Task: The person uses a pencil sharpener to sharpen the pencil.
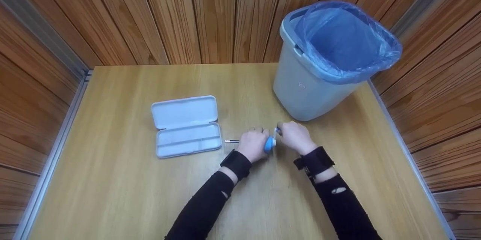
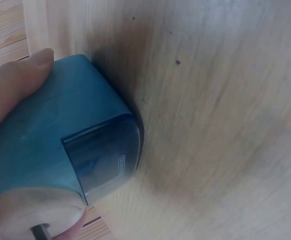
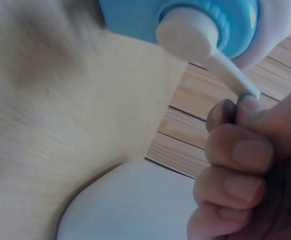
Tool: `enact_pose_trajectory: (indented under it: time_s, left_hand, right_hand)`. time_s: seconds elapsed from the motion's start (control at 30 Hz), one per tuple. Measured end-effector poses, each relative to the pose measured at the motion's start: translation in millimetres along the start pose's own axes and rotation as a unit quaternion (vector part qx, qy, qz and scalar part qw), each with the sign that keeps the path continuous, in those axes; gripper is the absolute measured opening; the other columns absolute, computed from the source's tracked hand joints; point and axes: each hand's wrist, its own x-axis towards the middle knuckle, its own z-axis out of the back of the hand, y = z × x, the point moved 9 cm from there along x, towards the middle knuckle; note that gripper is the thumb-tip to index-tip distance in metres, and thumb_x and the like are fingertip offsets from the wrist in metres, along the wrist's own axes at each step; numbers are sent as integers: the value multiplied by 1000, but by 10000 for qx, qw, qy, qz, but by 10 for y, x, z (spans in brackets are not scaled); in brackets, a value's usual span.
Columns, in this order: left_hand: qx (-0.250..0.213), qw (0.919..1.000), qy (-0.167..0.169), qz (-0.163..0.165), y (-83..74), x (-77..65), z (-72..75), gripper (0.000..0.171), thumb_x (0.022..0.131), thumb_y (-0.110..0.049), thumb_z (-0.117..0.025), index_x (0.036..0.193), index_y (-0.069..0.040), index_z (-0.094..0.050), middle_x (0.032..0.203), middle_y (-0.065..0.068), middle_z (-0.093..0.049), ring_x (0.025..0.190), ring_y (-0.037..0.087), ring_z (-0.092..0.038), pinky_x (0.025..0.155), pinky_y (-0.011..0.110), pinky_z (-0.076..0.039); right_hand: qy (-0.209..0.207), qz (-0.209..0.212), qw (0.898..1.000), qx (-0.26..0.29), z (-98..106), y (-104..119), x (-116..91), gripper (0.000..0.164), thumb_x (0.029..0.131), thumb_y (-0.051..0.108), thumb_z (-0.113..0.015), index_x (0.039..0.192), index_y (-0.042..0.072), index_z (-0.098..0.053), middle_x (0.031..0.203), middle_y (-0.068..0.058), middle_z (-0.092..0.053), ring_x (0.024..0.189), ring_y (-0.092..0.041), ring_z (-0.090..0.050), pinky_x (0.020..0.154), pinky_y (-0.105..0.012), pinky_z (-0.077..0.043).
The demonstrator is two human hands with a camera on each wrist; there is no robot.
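A blue pencil sharpener with a hand crank lies on the table, gripped by my left hand. In the left wrist view its dark see-through shavings drawer faces the tabletop side. A pencil sticks out on the left; its shaft enters the hole in the sharpener's pale round end. My right hand pinches the knob of the white crank between thumb and forefinger, the other fingers curled. The pencil's tip is hidden inside the sharpener.
An opened light-blue pencil case lies to the left of the hands. Behind the right hand stands a grey-blue bin lined with a blue bag. Small dark specks dot the table. Wooden walls surround it.
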Motion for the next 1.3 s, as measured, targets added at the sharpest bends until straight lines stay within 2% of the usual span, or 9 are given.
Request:
enact_pose_trajectory:
  time_s: [0.2,0.27,0.53,0.87,1.1,1.3]
  left_hand:
    - [-58,9999,134,-7,-10,2,1,53,57,-39,-82,97,-13,-58,87,2,-63,74,19,-61,59,32,-50]
    - [-87,9998,187,10,-4,5,12,53,58,-38,-81,98,-13,-58,88,2,-64,75,19,-62,59,33,-50]
    - [-56,9999,141,-37,3,16,26,51,59,-38,-80,98,-13,-59,87,2,-64,74,18,-61,60,32,-50]
    - [54,9999,138,7,2,25,23,57,55,-40,-82,97,-12,-57,88,2,-65,75,19,-61,60,32,-50]
    - [52,9995,260,179,13,16,5,55,55,-40,-82,95,-12,-56,88,3,-64,75,20,-61,59,33,-50]
    - [117,9997,113,170,-5,2,18,55,54,-41,-82,91,-12,-55,85,2,-63,70,20,-60,55,33,-49]
  right_hand:
    - [15,89,9998,168,-70,-54,103,20,82,14,-51,63,11,-46,57,2,-36,53,-17,-37,47,-28,-27]
    - [50,125,9997,183,-93,-61,133,22,82,14,-51,61,11,-43,57,2,-34,53,-17,-37,47,-29,-27]
    - [197,62,9997,163,-324,-131,231,14,83,10,-54,70,6,-55,61,-6,-50,56,-22,-47,47,-34,-35]
    - [441,-6,9984,-351,-623,-103,131,10,80,13,-53,76,10,-61,75,-11,-64,67,-29,-59,52,-43,-45]
    - [228,-92,9984,-512,-683,-77,24,15,82,16,-52,71,10,-62,72,-10,-65,64,-28,-60,53,-43,-47]
    - [-324,31,9978,-585,-645,-26,-90,19,79,16,-56,62,8,-55,63,-12,-62,57,-31,-58,50,-45,-45]
